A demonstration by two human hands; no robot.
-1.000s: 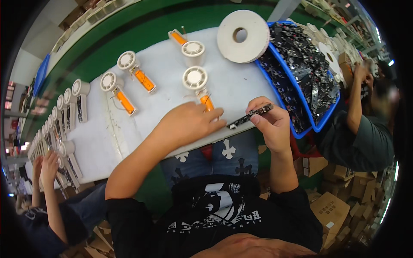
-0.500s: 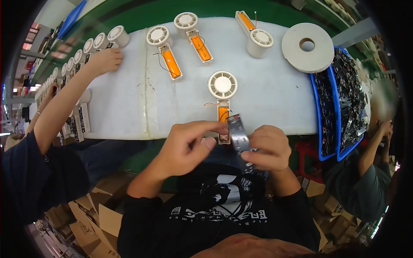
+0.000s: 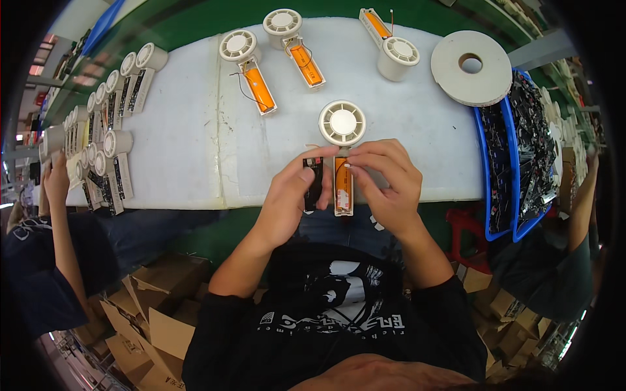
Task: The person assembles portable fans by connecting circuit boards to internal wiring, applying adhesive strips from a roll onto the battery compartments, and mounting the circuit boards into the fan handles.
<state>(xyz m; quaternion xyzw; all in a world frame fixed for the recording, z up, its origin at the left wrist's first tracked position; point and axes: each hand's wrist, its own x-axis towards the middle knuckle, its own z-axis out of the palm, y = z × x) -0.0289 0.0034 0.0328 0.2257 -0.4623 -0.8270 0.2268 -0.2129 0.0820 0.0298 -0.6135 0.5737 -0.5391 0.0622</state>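
Note:
A white handheld fan [image 3: 342, 122] lies in front of me, its round head away from me. The orange battery [image 3: 343, 179] shows in its uncovered handle. Between the thumb and fingers of my left hand [image 3: 283, 195] is a black circuit board [image 3: 313, 181], held upright just left of the handle. My left index fingertip reaches the neck of the fan. My right hand [image 3: 394, 186] is closed over the top of the handle, fingertips pinching at a thin wire with a small white connector [image 3: 347, 165]. The fingers partly hide the wire.
Several similar fans, among them one [image 3: 241, 47] with its battery showing, lie farther back. A white tape roll [image 3: 450, 72] and blue bins [image 3: 484, 156] of dark boards stand at the right. Co-workers sit on both sides; rows of fans [image 3: 117, 144] line the left.
The circuit board has passed from my right hand to my left. My right hand has moved up to the fan's neck. The left co-worker's hand has drawn back from the row of fans.

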